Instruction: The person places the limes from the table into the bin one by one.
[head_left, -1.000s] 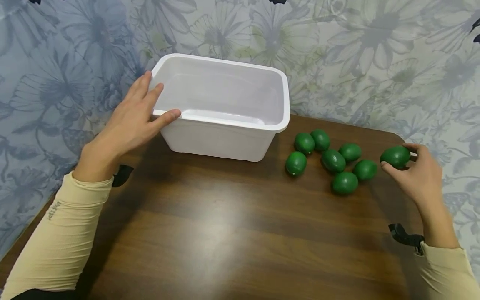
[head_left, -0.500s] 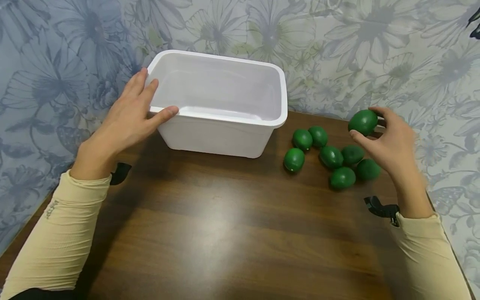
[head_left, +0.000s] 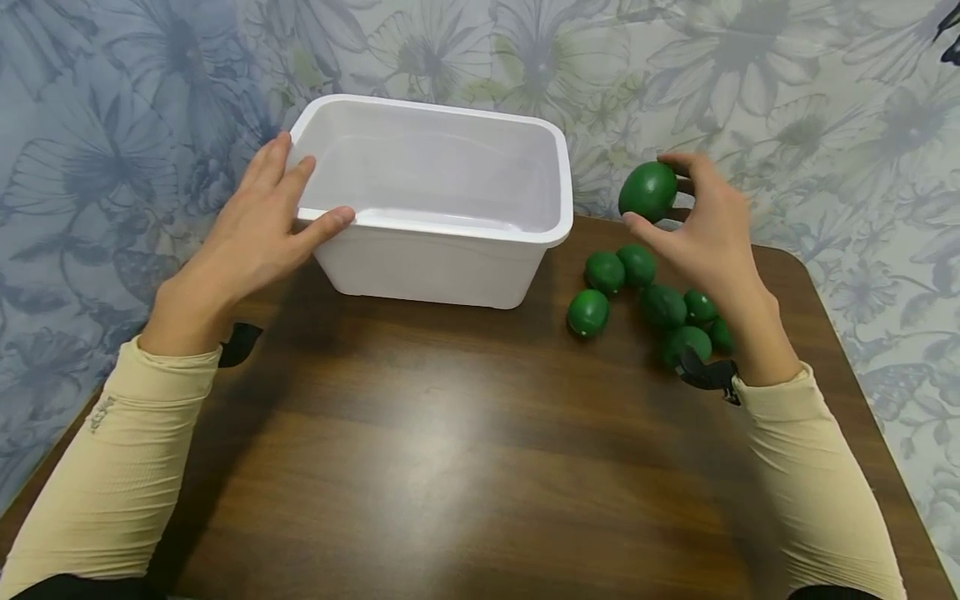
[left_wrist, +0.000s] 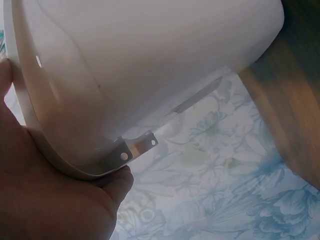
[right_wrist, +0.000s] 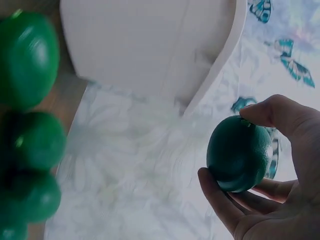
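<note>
A white plastic bin (head_left: 431, 267) stands at the back of the table. My left hand (head_left: 251, 225) rests on its left front corner, fingers straight along the left side and thumb across the front rim. The left wrist view shows a fingertip (left_wrist: 121, 182) against the bin's outside, just below the rim. My right hand (head_left: 712, 225) pinches a dark green lime (head_left: 648, 192) between thumb and fingers, in the air right of the bin. In the right wrist view this lime (right_wrist: 237, 154) has a small stem mark near the thumb. Several more limes (head_left: 588, 312) lie on the table below it.
The brown wooden table (head_left: 420, 433) extends toward me in front of the bin. Flower-patterned wall covering (head_left: 787, 125) rises close behind the bin and beyond the table's right edge. My right forearm partly covers the rightmost limes.
My right hand has lifted the lime from the right end of the table and carried it left and up, toward the bin. My left hand stays on the bin's corner.
</note>
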